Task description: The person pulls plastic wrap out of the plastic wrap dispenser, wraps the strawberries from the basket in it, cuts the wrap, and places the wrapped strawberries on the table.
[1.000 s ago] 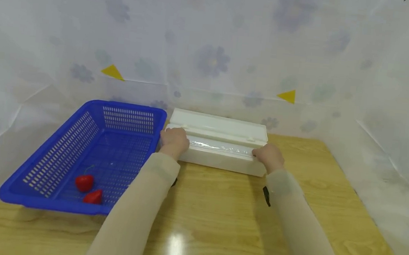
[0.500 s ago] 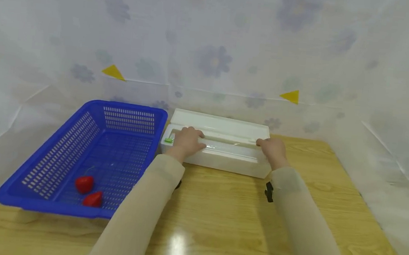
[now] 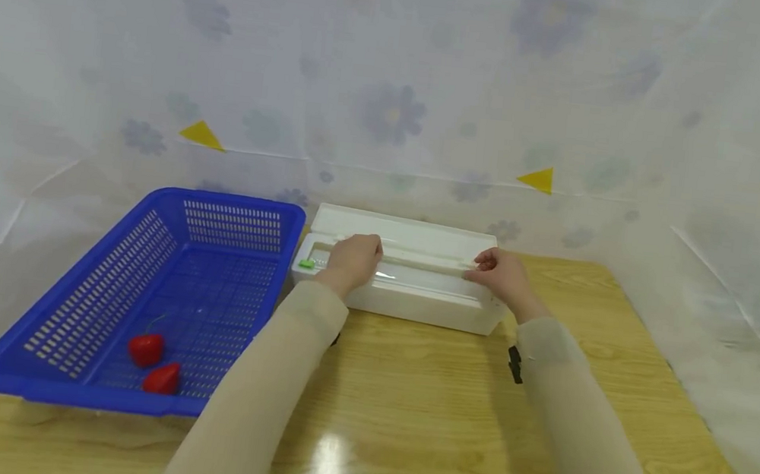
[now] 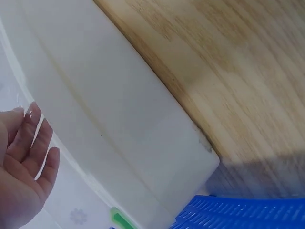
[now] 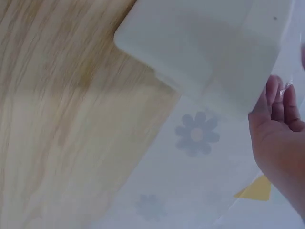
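A long white plastic wrap dispenser (image 3: 421,304) with its lid (image 3: 408,230) raised at the back stands on the table; a green slider (image 3: 306,263) sits at its left end. Above the opening, my left hand (image 3: 353,259) pinches clear plastic wrap between thumb and forefinger; a glint of film shows at the fingertips in the left wrist view. At the right end my right hand (image 3: 503,278) also pinches the film, which shines between its curled fingers in the right wrist view. Most of the film is too transparent to trace.
Left of the dispenser is a blue plastic basket (image 3: 130,401) holding a red cherry-like fruit (image 3: 145,349) with a stem and a red pointed piece (image 3: 162,379). A flowered white curtain (image 3: 395,78) closes off the back and sides of the wooden table (image 3: 405,407).
My left hand has moved right from the dispenser's left end, uncovering the green slider, and its spread fingers have closed. The right hand has shifted slightly and its fingers have curled at the film.
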`<state>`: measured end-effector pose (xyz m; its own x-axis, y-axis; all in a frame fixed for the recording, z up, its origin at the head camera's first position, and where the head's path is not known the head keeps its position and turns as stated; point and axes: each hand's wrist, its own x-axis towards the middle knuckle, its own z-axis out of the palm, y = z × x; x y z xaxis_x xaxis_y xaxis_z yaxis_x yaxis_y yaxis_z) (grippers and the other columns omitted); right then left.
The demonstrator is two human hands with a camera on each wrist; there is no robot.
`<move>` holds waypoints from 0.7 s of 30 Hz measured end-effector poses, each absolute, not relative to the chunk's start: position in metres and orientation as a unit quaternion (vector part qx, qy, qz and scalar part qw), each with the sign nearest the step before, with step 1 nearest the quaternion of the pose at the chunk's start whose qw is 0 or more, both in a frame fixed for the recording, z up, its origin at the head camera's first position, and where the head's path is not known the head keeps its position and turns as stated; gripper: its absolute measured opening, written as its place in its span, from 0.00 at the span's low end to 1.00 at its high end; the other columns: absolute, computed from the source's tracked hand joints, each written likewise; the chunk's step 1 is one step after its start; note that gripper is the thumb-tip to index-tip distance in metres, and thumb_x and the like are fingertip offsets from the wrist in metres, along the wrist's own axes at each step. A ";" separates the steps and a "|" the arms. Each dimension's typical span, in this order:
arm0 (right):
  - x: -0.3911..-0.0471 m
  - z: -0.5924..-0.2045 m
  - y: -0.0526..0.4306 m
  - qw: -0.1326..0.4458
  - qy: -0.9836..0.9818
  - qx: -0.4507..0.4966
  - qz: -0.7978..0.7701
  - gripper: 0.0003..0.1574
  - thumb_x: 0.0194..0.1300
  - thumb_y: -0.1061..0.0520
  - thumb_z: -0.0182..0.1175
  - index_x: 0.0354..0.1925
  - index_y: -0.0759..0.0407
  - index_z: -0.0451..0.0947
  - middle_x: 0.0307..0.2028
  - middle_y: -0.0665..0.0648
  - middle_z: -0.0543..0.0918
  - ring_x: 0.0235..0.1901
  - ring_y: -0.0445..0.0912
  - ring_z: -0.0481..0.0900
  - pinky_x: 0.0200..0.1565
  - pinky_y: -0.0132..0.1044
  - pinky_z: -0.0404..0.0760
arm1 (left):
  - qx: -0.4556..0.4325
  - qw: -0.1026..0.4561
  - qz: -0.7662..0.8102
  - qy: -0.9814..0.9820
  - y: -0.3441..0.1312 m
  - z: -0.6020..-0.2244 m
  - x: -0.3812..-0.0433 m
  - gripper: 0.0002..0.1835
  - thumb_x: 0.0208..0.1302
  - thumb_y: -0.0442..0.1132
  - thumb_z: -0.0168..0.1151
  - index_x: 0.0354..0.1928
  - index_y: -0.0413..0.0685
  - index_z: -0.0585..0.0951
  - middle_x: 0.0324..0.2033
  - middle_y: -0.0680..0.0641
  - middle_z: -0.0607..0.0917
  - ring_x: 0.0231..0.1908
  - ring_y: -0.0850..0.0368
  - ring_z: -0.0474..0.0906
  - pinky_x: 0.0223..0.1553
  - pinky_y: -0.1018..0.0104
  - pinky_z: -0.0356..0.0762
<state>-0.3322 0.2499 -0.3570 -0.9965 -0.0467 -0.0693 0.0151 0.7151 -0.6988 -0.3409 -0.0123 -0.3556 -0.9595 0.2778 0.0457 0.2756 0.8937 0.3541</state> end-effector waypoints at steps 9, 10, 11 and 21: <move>-0.332 -0.358 0.244 -0.035 0.952 -0.031 -0.302 0.12 0.66 0.61 0.55 0.43 0.69 0.78 0.43 0.69 0.81 0.41 0.58 0.77 0.42 0.47 0.77 | 0.188 0.037 0.168 0.967 -0.033 -0.352 -0.342 0.15 0.66 0.31 0.51 0.54 0.44 0.76 0.50 0.43 0.82 0.52 0.49 0.77 0.56 0.57 0.73; -0.331 -0.358 0.245 -0.039 0.951 -0.027 -0.305 0.12 0.66 0.61 0.55 0.42 0.69 0.79 0.43 0.68 0.81 0.40 0.57 0.77 0.41 0.46 0.77 | 0.182 0.037 0.147 0.972 -0.036 -0.351 -0.342 0.15 0.65 0.30 0.51 0.53 0.44 0.77 0.51 0.44 0.82 0.53 0.48 0.76 0.58 0.55 0.71; -0.331 -0.357 0.246 -0.043 0.950 -0.025 -0.307 0.12 0.65 0.60 0.55 0.42 0.68 0.79 0.42 0.68 0.81 0.39 0.57 0.77 0.40 0.45 0.77 | 0.173 0.035 0.123 0.977 -0.040 -0.350 -0.342 0.15 0.65 0.30 0.50 0.51 0.45 0.78 0.51 0.44 0.82 0.54 0.48 0.76 0.59 0.53 0.70; -0.329 -0.348 0.252 -0.045 0.949 -0.014 -0.313 0.14 0.65 0.56 0.57 0.41 0.67 0.79 0.41 0.67 0.80 0.38 0.56 0.76 0.39 0.46 0.77 | 0.109 0.046 0.019 0.993 -0.062 -0.339 -0.343 0.13 0.68 0.45 0.52 0.43 0.48 0.83 0.43 0.47 0.85 0.45 0.50 0.80 0.50 0.53 0.76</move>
